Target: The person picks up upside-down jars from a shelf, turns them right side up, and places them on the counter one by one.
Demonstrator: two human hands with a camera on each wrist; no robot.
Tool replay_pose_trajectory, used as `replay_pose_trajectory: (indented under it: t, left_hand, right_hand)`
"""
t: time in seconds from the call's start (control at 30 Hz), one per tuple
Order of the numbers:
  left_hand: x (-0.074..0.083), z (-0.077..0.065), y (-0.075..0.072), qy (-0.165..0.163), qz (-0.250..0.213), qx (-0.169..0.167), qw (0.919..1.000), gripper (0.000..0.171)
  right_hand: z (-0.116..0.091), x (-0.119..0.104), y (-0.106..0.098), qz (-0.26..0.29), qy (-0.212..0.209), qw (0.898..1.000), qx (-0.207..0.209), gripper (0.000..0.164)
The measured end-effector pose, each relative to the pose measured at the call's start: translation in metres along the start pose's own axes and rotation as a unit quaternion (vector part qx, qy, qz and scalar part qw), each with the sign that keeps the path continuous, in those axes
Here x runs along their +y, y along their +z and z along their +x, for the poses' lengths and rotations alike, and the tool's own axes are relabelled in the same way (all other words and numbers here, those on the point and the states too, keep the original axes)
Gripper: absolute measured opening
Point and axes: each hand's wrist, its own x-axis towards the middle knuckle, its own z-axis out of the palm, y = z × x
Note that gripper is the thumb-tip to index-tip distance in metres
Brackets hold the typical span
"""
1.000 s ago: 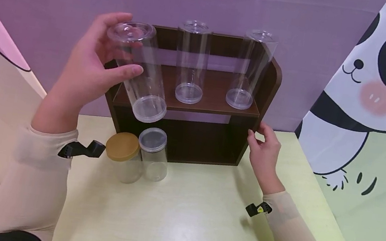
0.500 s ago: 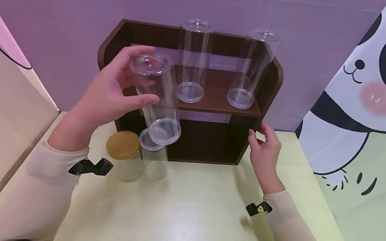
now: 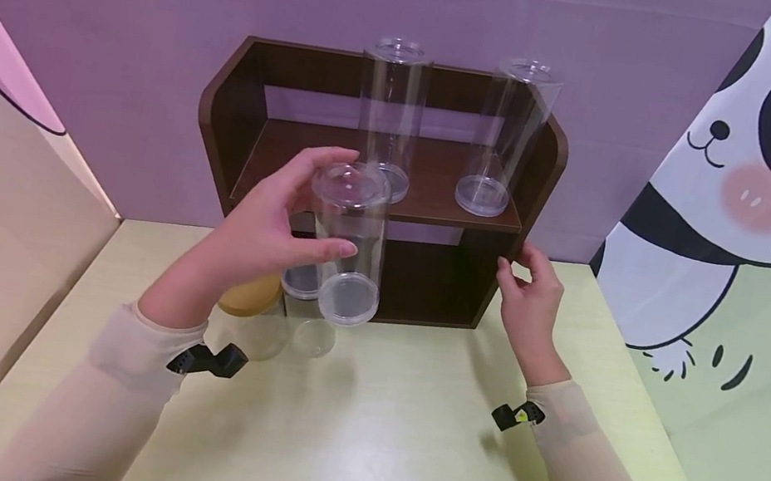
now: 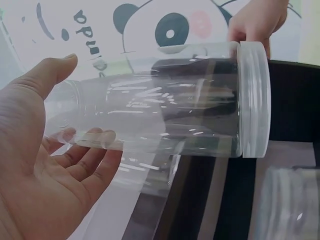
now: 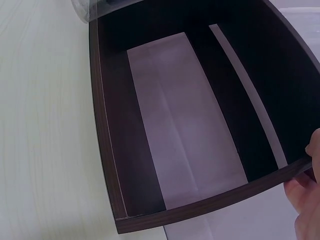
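Note:
My left hand (image 3: 262,225) grips a tall clear jar (image 3: 371,226), thumb on the near side and fingers behind it. The jar hangs in the air in front of the shelf, its pale lid (image 4: 255,100) at the lower end. At the right side of the dark brown two-tier shelf (image 3: 302,147), my right hand (image 3: 529,310) pinches the edge of the side panel. Two similar clear jars stand on the upper tier, a middle jar (image 3: 389,98) and a right jar (image 3: 513,126), both lid down.
On the table (image 3: 354,437), a jar with a yellow-brown lid (image 3: 251,295) and a smaller grey-lidded jar (image 3: 310,334) stand before the shelf's left part, partly hidden by my left hand and the held jar. A purple cloth backdrop (image 3: 155,69) hangs behind the shelf.
My left hand has carried the jar down and to the right, from the shelf's upper left to in front of the lower tier. The jar is now more upright. My right hand has stayed put.

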Motion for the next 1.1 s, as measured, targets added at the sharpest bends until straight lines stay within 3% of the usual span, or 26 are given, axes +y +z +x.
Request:
replay_pose_trajectory:
  t: [0.27,0.47,0.57,0.67,0.73,0.8,0.9,1.0,1.1]
  left_hand:
    - [-0.003,-0.004,0.022,-0.036,-0.006,-0.046,0.9983,0.096]
    - [-0.011,-0.005,0.033,-0.03,-0.01,-0.072,0.9969,0.097]
    - [-0.012,-0.006,0.035,-0.031,-0.017,-0.079,0.9962,0.097]
    - [-0.013,-0.006,0.036,-0.035,-0.016,-0.081,0.996,0.097]
    - [-0.014,-0.006,0.037,-0.034,-0.014,-0.08,0.9961,0.097]
    - [-0.015,-0.006,0.037,-0.032,-0.012,-0.077,0.9964,0.097]
    - [-0.016,-0.005,0.039,-0.023,-0.017,-0.073,0.997,0.097]
    - [-0.017,-0.005,0.042,-0.013,-0.022,-0.07,0.9972,0.096]
    - [-0.018,-0.004,0.044,-0.001,-0.03,-0.069,0.9972,0.095]
  right_hand:
    - [0.001,0.001,-0.002,0.01,0.024,1.0,-0.014,0.031]
    - [-0.001,0.001,-0.007,0.008,0.035,0.999,-0.027,0.036]
    - [-0.012,-0.005,-0.005,0.03,0.011,0.999,0.013,0.028]
    - [-0.027,-0.015,0.001,0.045,-0.043,0.996,0.06,0.016]
    - [-0.037,-0.022,0.005,0.055,-0.083,0.993,0.064,0.015]
    - [-0.046,-0.028,0.009,0.08,-0.114,0.99,0.025,0.022]
    - [-0.058,-0.033,0.016,0.131,-0.123,0.978,-0.103,0.041]
    - [-0.069,-0.036,0.022,0.152,-0.095,0.953,-0.246,0.063]
    - [-0.076,-0.038,0.03,0.15,-0.069,0.929,-0.332,0.076]
